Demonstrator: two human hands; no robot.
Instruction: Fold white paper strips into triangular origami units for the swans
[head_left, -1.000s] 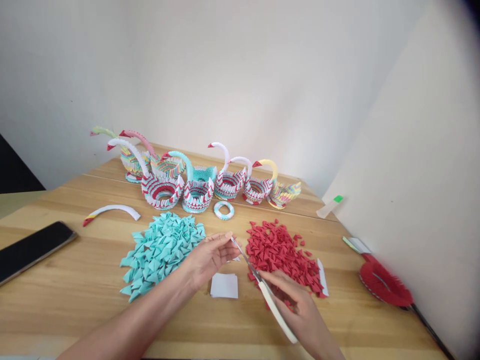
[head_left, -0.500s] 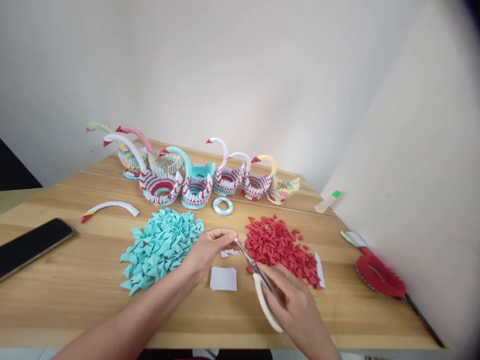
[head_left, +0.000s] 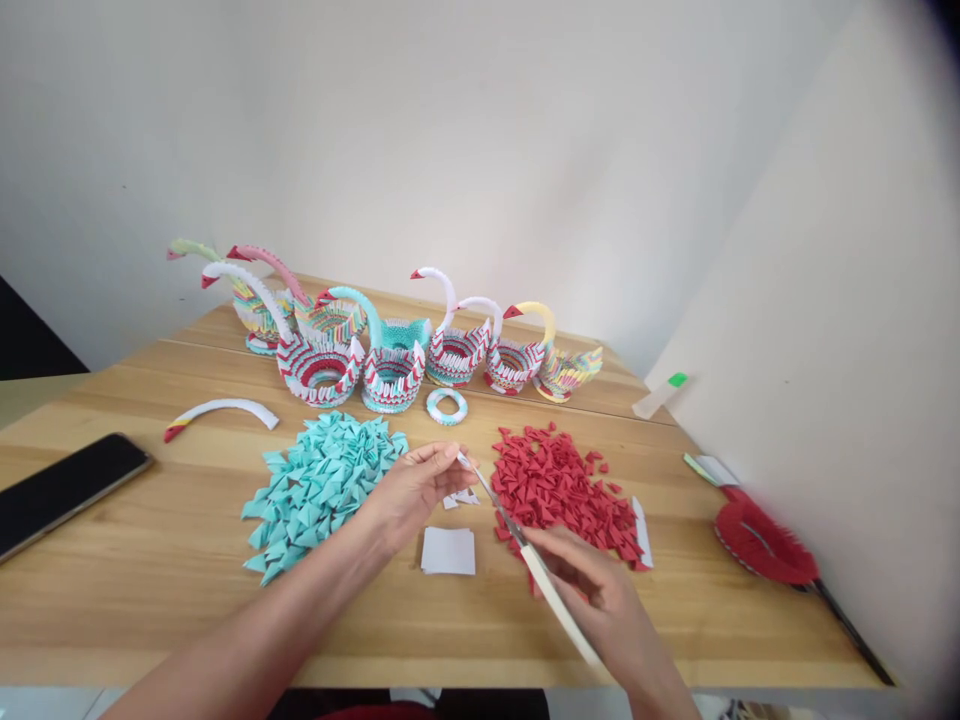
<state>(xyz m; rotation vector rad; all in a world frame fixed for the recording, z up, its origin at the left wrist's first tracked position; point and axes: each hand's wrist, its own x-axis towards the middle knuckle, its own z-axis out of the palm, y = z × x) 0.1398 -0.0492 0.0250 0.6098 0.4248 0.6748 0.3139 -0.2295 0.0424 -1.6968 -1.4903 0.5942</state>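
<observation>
Holding scissors [head_left: 556, 603] above a wood-grained table [head_left: 390, 635]; pale walls [head_left: 480, 130] rise behind.

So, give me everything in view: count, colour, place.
Paper swans: seven necks visible, mixed colours, back row
Loose neck: one, white with coloured tip, left
Ring: one, white and teal, before swans
Teal pieces: many, teal, left heap
Red pieces: many, red, right heap
Phone: one, black, left edge
Paper stack: one, white, front centre
Small pieces: several, white, behind stack
Slip: one, white, beside red heap
Green-tipped item: one, pale, right rear
Red construction: one, red, far right
Rod: one, black, far right
Table: one, brown, beneath
Walls: two, pale, behind and right
Scissors: one, cream handles, centre
Held paper: one, white, centre
Left hand: one, bare, centre, pinching paper
Right hand: one, bare, right, holding scissors
</observation>
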